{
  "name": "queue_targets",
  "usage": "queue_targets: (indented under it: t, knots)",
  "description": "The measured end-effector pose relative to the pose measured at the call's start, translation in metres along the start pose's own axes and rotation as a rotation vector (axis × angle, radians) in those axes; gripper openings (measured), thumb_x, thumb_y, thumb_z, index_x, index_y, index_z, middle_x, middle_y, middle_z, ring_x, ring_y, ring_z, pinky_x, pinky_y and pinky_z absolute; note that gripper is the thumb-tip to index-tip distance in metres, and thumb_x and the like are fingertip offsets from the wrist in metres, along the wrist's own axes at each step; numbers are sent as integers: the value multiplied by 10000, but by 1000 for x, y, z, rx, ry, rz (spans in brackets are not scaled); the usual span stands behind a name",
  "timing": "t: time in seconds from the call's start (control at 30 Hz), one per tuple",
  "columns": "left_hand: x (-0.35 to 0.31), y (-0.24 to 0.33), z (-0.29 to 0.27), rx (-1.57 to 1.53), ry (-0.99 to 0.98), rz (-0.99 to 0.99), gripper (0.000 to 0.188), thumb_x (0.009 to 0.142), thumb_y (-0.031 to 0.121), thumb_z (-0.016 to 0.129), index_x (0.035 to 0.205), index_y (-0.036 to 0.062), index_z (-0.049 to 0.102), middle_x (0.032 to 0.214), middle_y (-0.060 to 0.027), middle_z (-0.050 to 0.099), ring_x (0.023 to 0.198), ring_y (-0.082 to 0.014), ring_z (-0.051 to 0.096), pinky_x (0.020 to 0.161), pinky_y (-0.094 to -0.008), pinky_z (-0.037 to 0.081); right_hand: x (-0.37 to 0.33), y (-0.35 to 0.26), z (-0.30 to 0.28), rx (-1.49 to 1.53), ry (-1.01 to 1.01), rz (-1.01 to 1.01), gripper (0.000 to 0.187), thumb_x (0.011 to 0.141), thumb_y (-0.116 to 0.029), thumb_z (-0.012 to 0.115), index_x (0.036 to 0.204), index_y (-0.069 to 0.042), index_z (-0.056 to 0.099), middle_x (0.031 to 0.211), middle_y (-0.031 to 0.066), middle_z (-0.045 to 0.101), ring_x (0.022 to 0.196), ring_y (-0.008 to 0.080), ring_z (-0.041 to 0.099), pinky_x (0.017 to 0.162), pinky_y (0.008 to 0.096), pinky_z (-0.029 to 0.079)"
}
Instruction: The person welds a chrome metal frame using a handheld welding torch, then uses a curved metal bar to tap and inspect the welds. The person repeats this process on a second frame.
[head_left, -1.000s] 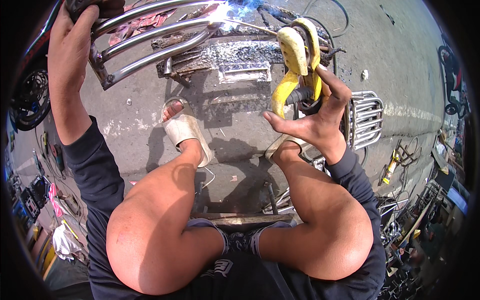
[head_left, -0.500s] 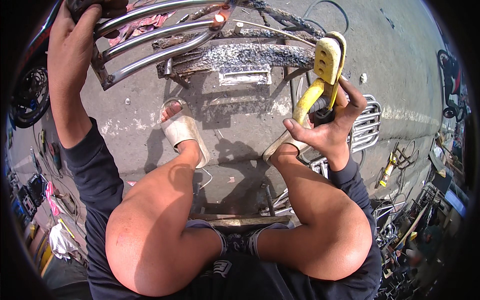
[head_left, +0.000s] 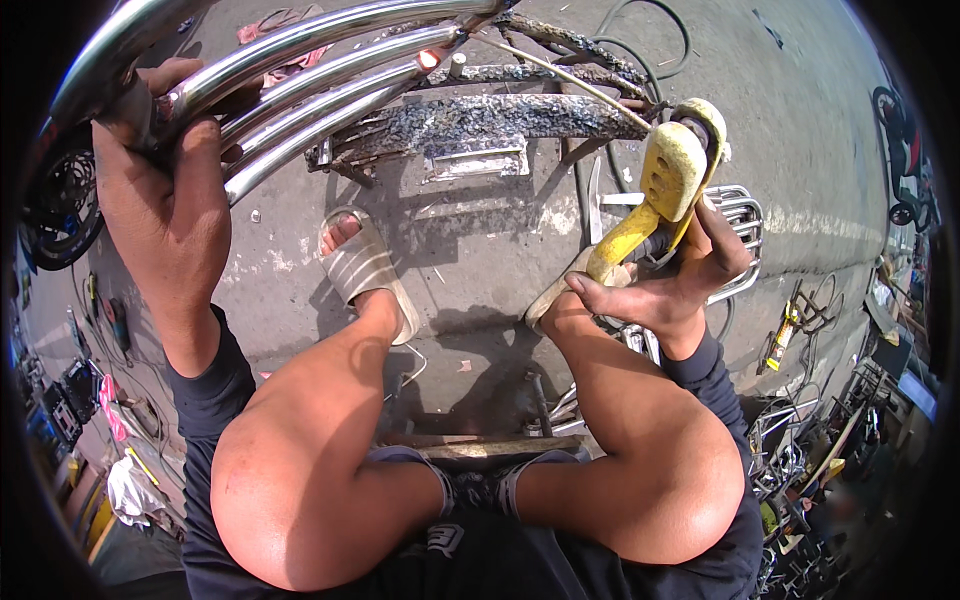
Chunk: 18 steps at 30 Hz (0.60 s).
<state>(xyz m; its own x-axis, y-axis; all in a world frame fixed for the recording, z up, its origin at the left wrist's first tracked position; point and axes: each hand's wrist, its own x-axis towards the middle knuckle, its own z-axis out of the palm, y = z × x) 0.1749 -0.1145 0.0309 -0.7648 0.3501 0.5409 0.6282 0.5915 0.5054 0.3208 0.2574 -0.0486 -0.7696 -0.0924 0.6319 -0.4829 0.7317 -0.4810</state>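
A frame of bent chrome tubes (head_left: pixel 300 47) slants across the upper left, gripped near its corner by my left hand (head_left: pixel 172 220), fingers wrapped round the metal. One joint (head_left: pixel 428 60) on the tubes glows orange. In my right hand (head_left: pixel 690 288) is a yellow welding electrode holder (head_left: pixel 672 175), its worn jaws pointing up. A thin welding rod (head_left: pixel 560 80) runs from those jaws toward the upper left, its tip close to the tubes. Under the frame stands a crusted, spattered metal work stand (head_left: pixel 480 118). My left fingertips are partly hidden by the tubes.
My sandalled feet (head_left: pixel 365 262) rest on the concrete between my hands and seat. Chrome tube racks (head_left: pixel 738 240) lie beyond my right hand. A black cable (head_left: pixel 685 45) curls at the far side. A wheel (head_left: pixel 62 200) stands at left; metal scrap (head_left: pixel 830 470) piles at right.
The chrome frame has shifted toward the right and looks larger, with my left hand turned and lower on it. My right hand and the electrode holder have moved slightly down and right.
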Motion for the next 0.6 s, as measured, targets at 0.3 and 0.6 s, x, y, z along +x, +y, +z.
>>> queue_targets:
  t: [0.3, 0.6]
  knots:
    - [-25, 13, 10, -177, 58, -126, 434, 1000, -30, 564, 1413, -19, 429, 1331, -230, 627, 1129, -260, 694, 909, -351, 608, 7, -3, 3, 85, 2, -47, 1180, 588, -297, 1034, 1441, -1, 275, 1316, 193, 482, 1132, 301, 654, 948, 375, 559]
    - [-34, 18, 14, 24, 96, 65, 416, 996, -44, 602, 1395, -47, 482, 1315, -210, 632, 1158, -263, 673, 997, -380, 549, 12, -4, 11, 211, 0, -45, 1142, 604, -224, 1033, 1472, -69, 307, 1234, 198, 559, 1036, 291, 641, 856, 390, 533]
